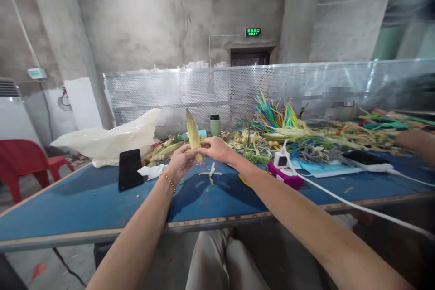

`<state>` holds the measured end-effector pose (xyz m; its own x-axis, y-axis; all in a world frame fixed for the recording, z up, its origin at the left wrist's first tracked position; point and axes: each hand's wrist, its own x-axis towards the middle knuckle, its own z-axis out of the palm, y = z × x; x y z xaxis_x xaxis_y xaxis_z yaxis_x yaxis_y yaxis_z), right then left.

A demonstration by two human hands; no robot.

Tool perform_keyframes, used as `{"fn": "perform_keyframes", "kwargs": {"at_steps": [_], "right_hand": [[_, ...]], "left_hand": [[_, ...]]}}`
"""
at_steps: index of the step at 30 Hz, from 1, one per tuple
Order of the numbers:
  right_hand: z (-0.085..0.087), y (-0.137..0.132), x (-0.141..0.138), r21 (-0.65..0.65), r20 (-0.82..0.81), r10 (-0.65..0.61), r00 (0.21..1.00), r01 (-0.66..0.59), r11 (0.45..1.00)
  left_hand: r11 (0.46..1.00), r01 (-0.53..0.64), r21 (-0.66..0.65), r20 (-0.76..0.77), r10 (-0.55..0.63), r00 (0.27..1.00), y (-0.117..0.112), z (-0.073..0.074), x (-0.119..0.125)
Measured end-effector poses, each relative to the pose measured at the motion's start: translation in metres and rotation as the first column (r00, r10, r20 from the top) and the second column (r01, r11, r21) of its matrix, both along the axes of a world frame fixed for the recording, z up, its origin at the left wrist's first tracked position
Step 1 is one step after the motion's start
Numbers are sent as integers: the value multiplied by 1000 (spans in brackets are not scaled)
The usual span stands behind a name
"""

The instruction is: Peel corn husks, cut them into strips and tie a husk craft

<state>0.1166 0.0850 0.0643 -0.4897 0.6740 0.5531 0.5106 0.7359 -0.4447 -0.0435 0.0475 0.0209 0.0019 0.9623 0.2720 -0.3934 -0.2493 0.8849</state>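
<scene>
Held upright above the blue table is a pale yellow-green corn husk [193, 133], its pointed tip up and its blunt end down. My left hand [181, 159] is closed around its lower part. The fingers of my right hand [215, 148] are closed on the husk's right side, near the left thumb. Whether a cob is inside cannot be seen. On the table just below my hands lie thin strips of husk [212, 173].
A black phone [129, 170] and white paper [152, 171] lie at left, before a plastic bag [112, 138]. Husks [346, 133], coloured pipe cleaners [272, 111], a green bottle [215, 124] and a charger with a cable [281, 159] stand beyond. Another person's arm [416, 145] reaches in at right.
</scene>
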Motion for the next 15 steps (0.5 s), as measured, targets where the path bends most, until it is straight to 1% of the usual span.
{"fn": "perform_keyframes", "kwargs": {"at_steps": [2,4,7,9,11,13,14,15], "right_hand": [[-6,1,-1,-49,-36,45,998,-46,998],[-13,2,2,-93,-75,83,994,-90,992],[-20,1,7,-145,-173,86,981,-112,983],[-20,-1,12,-175,-258,81,963,-129,976],[-16,-2,18,-197,-338,77,938,-151,969],[-10,1,27,-196,-460,59,886,-166,966],[-7,4,32,-192,-540,40,840,-170,967],[-4,8,38,-191,-632,16,775,-176,966]], "left_hand": [[1000,-1,20,-57,2,998,0,-2,0],[999,-33,28,-125,36,992,1,-3,0],[994,-105,36,-178,109,978,4,-6,0],[987,-156,25,-184,158,970,6,-7,0],[980,-200,-8,-181,195,964,9,-9,-2],[970,-236,-51,-172,225,959,12,-10,-5],[966,-250,-67,-168,236,957,13,-10,-7],[963,-258,-79,-163,243,956,14,-10,-8]]}}
